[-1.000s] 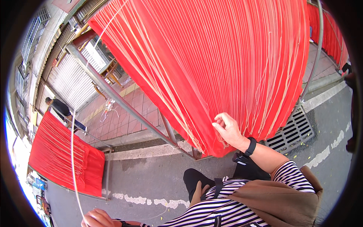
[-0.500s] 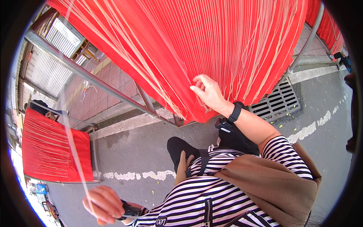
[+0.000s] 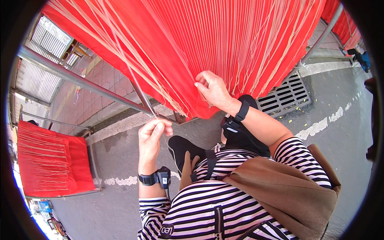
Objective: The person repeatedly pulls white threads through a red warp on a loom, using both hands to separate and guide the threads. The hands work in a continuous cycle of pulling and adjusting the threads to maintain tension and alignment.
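Observation:
Red cloth (image 3: 168, 48) hangs on a metal frame in front of me. Long thin cream strands (image 3: 212, 40) lie down its face in close rows; whether they are thread or noodles I cannot tell. My left hand (image 3: 150, 140) pinches a pale strand (image 3: 138, 72) between thumb and fingers, left of the cloth's lower edge. The strand runs taut up and to the left across the cloth. My right hand (image 3: 214, 90) is closed, fingers curled against the thumb, at the lower middle of the cloth beside the strand ends. What it pinches is hidden.
A grey metal rail (image 3: 84, 82) crosses the left. Farther left, a second red cloth (image 3: 52, 160) bears more strands. A drain grate (image 3: 286, 96) lies right of the hanging cloth, by the curb. A brown cloth (image 3: 280, 192) hangs over my striped shirt.
My left hand has risen and moved right from the lower left, to beside the cloth's bottom edge, still pinching the strand. My right hand has shifted only slightly; the view has turned a little.

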`<state>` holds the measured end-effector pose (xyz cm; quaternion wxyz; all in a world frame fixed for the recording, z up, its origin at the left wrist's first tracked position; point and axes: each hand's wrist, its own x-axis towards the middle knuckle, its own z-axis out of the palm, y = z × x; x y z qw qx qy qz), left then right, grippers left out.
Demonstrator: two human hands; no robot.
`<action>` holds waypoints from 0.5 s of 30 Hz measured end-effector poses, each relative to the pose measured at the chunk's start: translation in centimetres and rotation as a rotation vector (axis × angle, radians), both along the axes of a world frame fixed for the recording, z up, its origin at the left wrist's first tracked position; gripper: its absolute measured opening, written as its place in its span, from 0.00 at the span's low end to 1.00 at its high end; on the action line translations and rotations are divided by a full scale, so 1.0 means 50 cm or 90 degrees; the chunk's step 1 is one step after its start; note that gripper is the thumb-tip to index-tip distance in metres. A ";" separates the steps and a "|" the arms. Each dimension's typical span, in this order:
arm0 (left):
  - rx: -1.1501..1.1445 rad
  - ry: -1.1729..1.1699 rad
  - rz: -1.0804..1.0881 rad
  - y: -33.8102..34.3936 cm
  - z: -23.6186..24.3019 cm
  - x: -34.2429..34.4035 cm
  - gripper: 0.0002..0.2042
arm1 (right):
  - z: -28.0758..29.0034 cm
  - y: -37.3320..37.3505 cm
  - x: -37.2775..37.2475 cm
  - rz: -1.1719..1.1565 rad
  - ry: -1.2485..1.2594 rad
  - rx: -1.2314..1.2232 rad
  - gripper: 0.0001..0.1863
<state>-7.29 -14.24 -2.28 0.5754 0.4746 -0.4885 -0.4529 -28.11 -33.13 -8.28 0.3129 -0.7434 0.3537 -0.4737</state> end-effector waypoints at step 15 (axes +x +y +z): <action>0.024 0.076 0.072 -0.147 -0.025 -0.034 0.15 | -0.077 0.009 0.003 0.019 0.078 0.065 0.08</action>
